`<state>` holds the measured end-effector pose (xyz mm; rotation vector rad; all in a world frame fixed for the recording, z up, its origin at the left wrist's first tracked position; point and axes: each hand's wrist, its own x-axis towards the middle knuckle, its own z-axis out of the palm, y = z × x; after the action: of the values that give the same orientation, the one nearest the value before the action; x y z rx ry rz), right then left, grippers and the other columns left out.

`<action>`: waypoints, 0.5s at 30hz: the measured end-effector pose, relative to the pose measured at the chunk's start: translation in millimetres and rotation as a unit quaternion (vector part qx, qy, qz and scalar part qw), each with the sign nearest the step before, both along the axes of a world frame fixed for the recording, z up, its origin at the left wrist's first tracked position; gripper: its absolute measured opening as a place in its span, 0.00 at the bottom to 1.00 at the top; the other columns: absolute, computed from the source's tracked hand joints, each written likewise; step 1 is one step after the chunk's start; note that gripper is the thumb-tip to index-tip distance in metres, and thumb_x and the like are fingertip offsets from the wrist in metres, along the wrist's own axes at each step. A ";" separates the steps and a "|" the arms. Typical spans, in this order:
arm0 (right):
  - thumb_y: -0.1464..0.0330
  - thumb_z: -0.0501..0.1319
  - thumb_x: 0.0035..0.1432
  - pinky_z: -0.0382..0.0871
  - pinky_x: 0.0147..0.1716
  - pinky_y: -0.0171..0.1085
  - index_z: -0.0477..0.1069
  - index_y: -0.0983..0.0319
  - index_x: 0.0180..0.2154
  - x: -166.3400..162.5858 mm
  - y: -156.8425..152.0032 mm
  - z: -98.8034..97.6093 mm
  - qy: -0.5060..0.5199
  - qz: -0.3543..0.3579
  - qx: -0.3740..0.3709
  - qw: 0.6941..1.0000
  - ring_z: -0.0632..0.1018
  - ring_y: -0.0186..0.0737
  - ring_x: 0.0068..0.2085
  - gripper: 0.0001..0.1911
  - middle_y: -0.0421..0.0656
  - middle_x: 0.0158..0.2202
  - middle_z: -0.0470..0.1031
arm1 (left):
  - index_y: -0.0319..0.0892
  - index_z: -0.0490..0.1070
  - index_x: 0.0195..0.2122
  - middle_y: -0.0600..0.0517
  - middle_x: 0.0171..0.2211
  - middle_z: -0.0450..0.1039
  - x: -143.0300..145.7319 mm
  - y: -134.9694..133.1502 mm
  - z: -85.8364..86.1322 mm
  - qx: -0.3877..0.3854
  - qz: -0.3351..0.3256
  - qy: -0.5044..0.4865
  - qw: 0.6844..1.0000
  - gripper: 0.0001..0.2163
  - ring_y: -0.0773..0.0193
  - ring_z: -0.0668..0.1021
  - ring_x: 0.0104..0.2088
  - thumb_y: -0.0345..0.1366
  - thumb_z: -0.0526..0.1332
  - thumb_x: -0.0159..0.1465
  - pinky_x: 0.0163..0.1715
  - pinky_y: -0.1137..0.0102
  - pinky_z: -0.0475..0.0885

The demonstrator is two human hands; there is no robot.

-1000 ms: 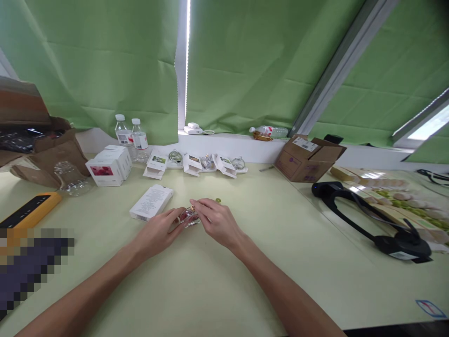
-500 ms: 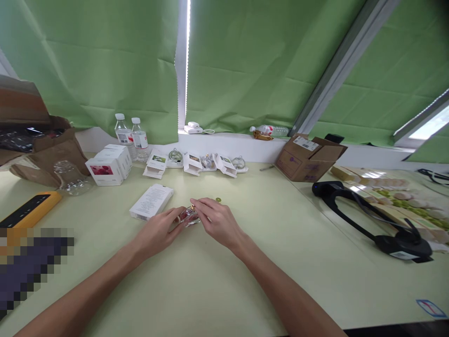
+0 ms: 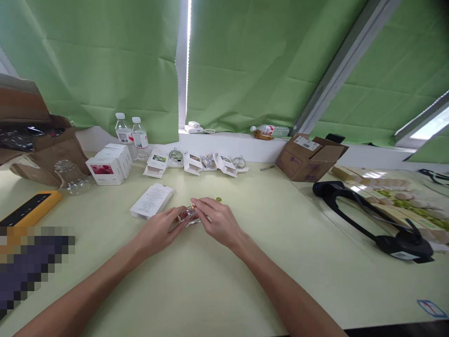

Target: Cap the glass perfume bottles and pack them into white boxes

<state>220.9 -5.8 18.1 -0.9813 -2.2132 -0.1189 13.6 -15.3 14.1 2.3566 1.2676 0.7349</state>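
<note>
A small clear glass bottle [image 3: 190, 217] with something dark red in it lies low over the table between my hands. My left hand [image 3: 162, 230] grips its left side, thumb and fingers on either edge. With fingers bent, my right hand [image 3: 218, 220] pinches at a small gold-coloured piece [image 3: 192, 206] on the bottle's upper side; those fingertips are partly hidden. Just behind my right hand sits a small green round piece [image 3: 219, 200]. To the left, close to my left hand, a white printed box [image 3: 153, 201] lies flat.
Along the back stand opened white boxes [image 3: 192, 164] with round glass bottles [image 3: 239, 162], closed white boxes [image 3: 105, 169] and two water bottles [image 3: 140, 140]. A cardboard box [image 3: 305, 161] and a black headset [image 3: 358, 220] are on the right. At left are a glass jar [image 3: 72, 178] and a yellow-and-black device [image 3: 31, 209].
</note>
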 end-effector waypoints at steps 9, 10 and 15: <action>0.71 0.50 0.67 0.72 0.37 0.35 0.67 0.59 0.55 0.3 0.2 0.2 -0.009 -0.007 -0.001 1.000 0.78 0.39 0.43 0.17 0.46 0.44 0.77 | 0.49 0.66 0.47 0.52 0.37 0.75 0.5 0.0 1.1 -0.004 -0.002 0.001 1.000 0.13 0.62 0.77 0.33 0.47 0.48 0.68 0.32 0.70 0.70; 0.71 0.50 0.67 0.72 0.37 0.35 0.67 0.59 0.55 0.3 0.1 0.4 -0.008 -0.007 0.000 1.000 0.78 0.39 0.43 0.17 0.46 0.44 0.77 | 0.49 0.66 0.47 0.52 0.37 0.75 0.6 -0.1 1.3 -0.003 -0.002 0.001 1.000 0.14 0.62 0.77 0.32 0.47 0.48 0.68 0.31 0.70 0.70; 0.71 0.50 0.67 0.72 0.37 0.35 0.67 0.59 0.55 -0.1 -0.4 1.2 -0.006 -0.005 0.000 1.000 0.78 0.39 0.42 0.17 0.47 0.44 0.77 | 0.50 0.66 0.47 0.52 0.37 0.75 -0.1 -0.1 0.4 0.003 0.000 -0.006 1.000 0.14 0.62 0.78 0.33 0.47 0.48 0.68 0.31 0.70 0.70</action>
<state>220.8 -6.2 19.2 -0.9946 -2.2198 -0.1307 13.5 -15.4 14.5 2.3528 1.2627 0.7520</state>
